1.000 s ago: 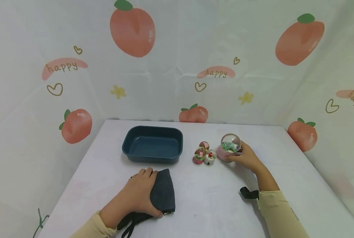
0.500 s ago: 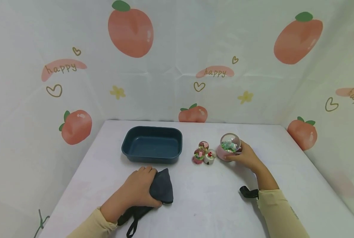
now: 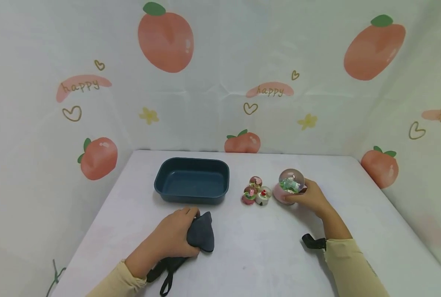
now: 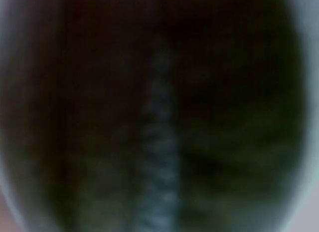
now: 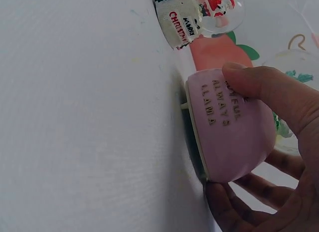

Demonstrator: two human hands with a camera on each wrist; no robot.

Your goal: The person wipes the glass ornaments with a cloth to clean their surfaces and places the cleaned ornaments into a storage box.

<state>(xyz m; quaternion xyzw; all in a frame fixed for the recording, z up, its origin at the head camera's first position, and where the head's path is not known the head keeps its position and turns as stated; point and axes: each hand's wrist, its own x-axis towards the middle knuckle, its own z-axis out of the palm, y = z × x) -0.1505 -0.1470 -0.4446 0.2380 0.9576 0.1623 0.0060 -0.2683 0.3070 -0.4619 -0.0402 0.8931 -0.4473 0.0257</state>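
My left hand (image 3: 172, 235) grips a dark fabric pouch (image 3: 202, 233) with a wrist loop, near the table's front left. Its fingers lie over the pouch's far side and the thumb along the near side. Dark blurred cloth with a pale ridged strip (image 4: 159, 167) fills the left wrist view. At the right, my right hand (image 3: 313, 198) holds a snow globe (image 3: 282, 194) by its pink base, thumb on the raised lettering in the right wrist view. Whether that base touches the table, I cannot tell. Several fingers are partly hidden behind the globe.
Left of the big globe stand three small snow globes: a white-based one (image 3: 262, 200), a pink-based one (image 3: 248, 201) and a third (image 3: 255, 182) behind. A dark blue rectangular tray (image 3: 191, 200) sits at the back left of the white table (image 3: 250, 247). Printed cloth walls surround it.
The pouch has become narrower and more bunched under my left hand. The big snow globe in my right hand has shifted slightly to the right and toward me.
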